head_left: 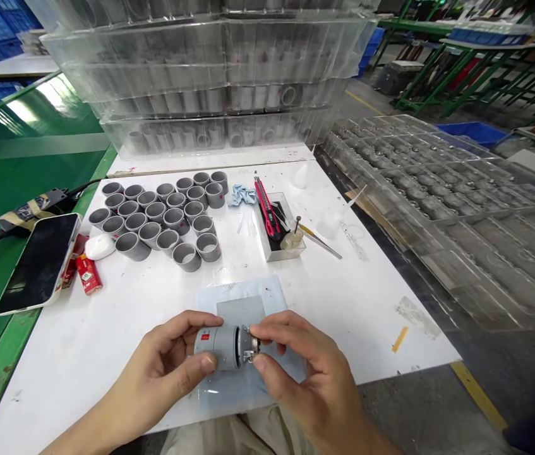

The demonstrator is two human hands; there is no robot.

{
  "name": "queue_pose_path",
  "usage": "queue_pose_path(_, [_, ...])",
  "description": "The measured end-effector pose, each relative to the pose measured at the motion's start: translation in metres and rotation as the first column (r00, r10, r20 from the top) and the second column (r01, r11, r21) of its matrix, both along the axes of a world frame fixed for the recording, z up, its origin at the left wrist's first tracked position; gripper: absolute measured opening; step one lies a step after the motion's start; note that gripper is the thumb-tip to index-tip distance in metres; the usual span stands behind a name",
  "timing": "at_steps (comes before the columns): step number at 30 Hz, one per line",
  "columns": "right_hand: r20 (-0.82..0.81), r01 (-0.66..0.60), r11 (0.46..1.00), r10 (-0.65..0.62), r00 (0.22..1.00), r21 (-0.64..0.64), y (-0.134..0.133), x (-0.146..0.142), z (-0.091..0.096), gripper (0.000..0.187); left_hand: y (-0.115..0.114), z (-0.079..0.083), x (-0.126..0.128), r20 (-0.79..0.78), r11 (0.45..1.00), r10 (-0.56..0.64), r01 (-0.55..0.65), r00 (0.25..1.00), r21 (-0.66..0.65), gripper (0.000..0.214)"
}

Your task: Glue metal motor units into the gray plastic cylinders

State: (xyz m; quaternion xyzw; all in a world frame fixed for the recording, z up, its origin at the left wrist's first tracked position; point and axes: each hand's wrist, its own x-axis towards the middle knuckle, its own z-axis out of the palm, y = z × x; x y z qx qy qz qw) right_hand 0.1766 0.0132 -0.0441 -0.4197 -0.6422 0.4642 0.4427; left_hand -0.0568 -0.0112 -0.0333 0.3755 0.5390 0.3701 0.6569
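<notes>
My left hand [172, 357] is wrapped round a grey cylinder [222, 349] with a small red mark, held on its side above a light blue cloth [234, 395]. At the cylinder's right end, the thumb and fingers of my right hand [300, 360] pinch a small metal fitting [249, 346]. The fitting sits close against the dark-rimmed end; how far it goes inside is hidden. Beneath the hands, a grey rectangular sheet [241, 308] lies on the cloth. Further back, several open grey tubes [156, 212] stand upright in a group.
A small box [286, 253] holds a red utility knife [267, 208], with tweezers [321, 242] beside it. At left lie a phone [40, 262], a red packet [88, 275] and a white mouse-like object [99, 246]. Stacked clear trays [224, 57] rise behind; more trays [438, 208] are at right.
</notes>
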Motion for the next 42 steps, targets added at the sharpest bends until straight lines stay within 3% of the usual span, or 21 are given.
queue_pose_path(14, [0.023,-0.027,0.999,0.028,0.999,-0.045,-0.0003,0.0009,0.0012,0.027,-0.0009,0.0007,0.0003,-0.041,1.000,-0.012,0.012,0.999,-0.012,0.047])
queue_pose_path(30, [0.029,-0.037,0.999,0.038,0.999,-0.014,0.0014,0.0007,0.0030,0.023,-0.0008,0.0006,0.0002,-0.010,1.000,-0.006,0.006,1.000,0.005,0.044])
queue_pose_path(35, [0.060,-0.007,0.997,0.012,0.998,-0.073,0.0024,0.0015,0.0045,0.012,-0.0010,-0.0007,0.0002,0.017,0.999,0.035,-0.035,0.999,0.026,0.038])
queue_pose_path(38, [0.050,0.011,1.000,-0.011,0.999,-0.001,0.0017,0.0007,0.0025,0.009,-0.0015,-0.0026,0.0014,0.034,0.998,0.057,-0.059,0.998,0.034,0.037])
queue_pose_path(42, [0.058,0.051,0.992,-0.058,0.997,0.116,-0.0051,-0.0014,-0.0032,0.026,-0.0020,-0.0072,0.0028,0.036,0.989,0.108,-0.111,0.994,0.095,0.033])
